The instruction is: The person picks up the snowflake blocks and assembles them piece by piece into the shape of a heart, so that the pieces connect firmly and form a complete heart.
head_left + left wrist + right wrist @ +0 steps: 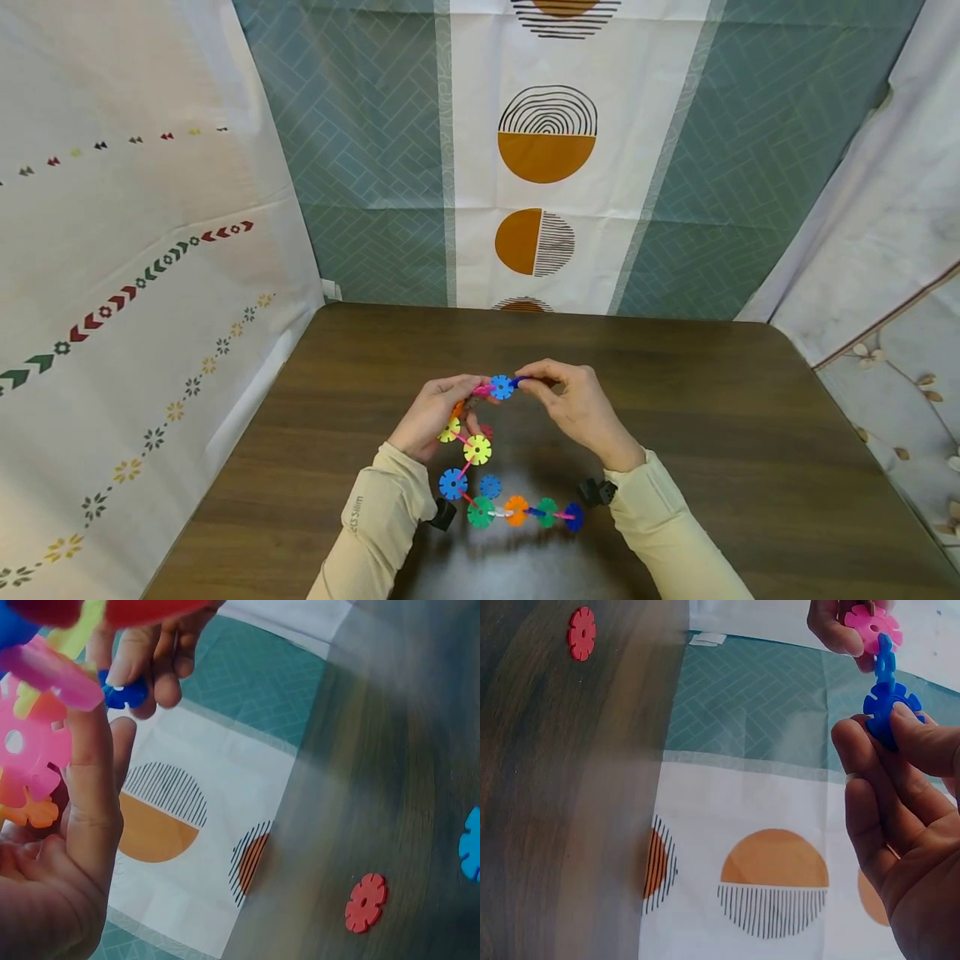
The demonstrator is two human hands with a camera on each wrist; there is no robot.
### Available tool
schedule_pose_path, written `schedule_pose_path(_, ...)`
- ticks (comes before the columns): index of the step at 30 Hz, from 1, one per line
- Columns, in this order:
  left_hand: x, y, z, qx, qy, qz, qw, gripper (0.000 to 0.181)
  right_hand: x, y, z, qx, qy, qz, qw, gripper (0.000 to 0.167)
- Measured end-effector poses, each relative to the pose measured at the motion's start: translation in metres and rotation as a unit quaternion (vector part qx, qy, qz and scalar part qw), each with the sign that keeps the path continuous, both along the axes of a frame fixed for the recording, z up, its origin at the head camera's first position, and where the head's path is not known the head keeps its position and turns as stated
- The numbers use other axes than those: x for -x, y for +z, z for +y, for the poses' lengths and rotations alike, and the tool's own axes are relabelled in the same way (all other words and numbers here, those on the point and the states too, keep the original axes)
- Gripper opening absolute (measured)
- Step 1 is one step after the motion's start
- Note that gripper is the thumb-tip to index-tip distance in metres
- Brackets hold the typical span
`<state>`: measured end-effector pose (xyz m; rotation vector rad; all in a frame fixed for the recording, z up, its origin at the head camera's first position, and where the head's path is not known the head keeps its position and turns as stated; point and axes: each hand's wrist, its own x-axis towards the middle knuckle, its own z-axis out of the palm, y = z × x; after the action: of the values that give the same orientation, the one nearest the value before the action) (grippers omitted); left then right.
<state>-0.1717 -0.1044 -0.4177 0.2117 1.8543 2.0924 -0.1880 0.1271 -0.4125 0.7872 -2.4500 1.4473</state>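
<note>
A chain of notched plastic discs, slotted edge to edge, hangs from my left hand (426,417). That hand holds the chain near its upper end, by a pink disc (874,628). Beyond it comes a light blue disc (502,387), joined to a dark blue disc (889,709). My right hand (581,408) pinches this dark blue disc between thumb and fingers. Lower in the chain are a yellow disc (477,450), a blue disc (453,483), a green disc (480,512) and an orange disc (517,510). The left fingers partly hide its upper stretch.
A loose red disc (366,903) lies on the brown wooden table (720,433), and a loose blue disc (491,487) lies nearer the front. Patterned cloth (360,150) hangs behind the table, with pale cloth at both sides.
</note>
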Motion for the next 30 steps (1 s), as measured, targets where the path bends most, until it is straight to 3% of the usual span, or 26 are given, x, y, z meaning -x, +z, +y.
schedule_pose_path(6, 0.000, 0.001, 0.005, 0.012, 0.019, -0.009, 0.9997, 0.039, 0.000, 0.000, 0.000, -0.006, 0.004, 0.020, 0.9998, 0.014)
schedule_pose_path(15, 0.001, -0.001, 0.014, -0.014, 0.016, -0.051, 0.9985, 0.039, -0.001, 0.002, -0.003, -0.042, 0.031, 0.024, 0.9983, 0.017)
schedule_pose_path(22, 0.001, -0.001, 0.014, 0.008, 0.017, -0.038, 0.9991, 0.035, -0.005, -0.003, -0.008, -0.033, 0.041, 0.043, 0.9977, 0.018)
schedule_pose_path(30, 0.002, -0.003, 0.016, 0.009, 0.022, -0.033, 0.9992, 0.035, -0.008, -0.005, -0.015, -0.038, 0.017, 0.078, 0.9961, 0.018)
